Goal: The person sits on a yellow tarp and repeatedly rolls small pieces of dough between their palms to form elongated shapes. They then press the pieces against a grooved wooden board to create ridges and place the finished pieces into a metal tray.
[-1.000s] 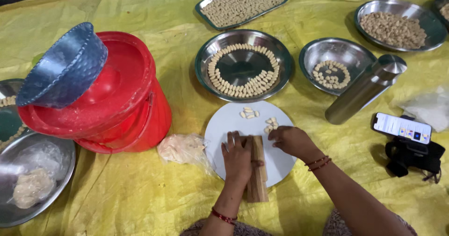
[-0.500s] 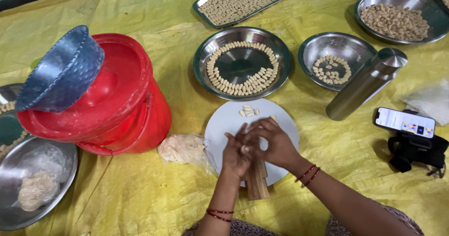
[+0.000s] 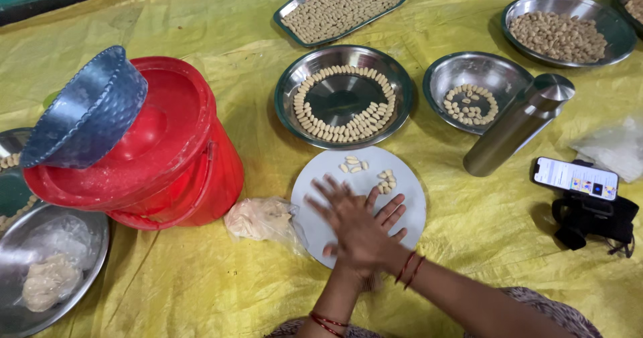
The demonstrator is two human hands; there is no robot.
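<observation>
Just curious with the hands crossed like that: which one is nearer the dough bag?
Right. The right hand lies on top, its blurred fingers spread toward the bag. The left hand is underneath, fingers pointing away from it.

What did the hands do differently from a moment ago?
A second ago the hands lay side by side on a wooden stick. Now the right hand lies crossed over the left hand on the white board, fingers spread, hiding the stick. Bowls, bucket and phone stayed put.

Colours on the yellow sheet [image 3: 201,278]

Red bucket [image 3: 167,171], blue textured bowl [image 3: 84,110], white round board [image 3: 365,197], silver steel plates [image 3: 345,94], pale beige dough pieces [image 3: 355,165], black strap [image 3: 593,221].
</observation>
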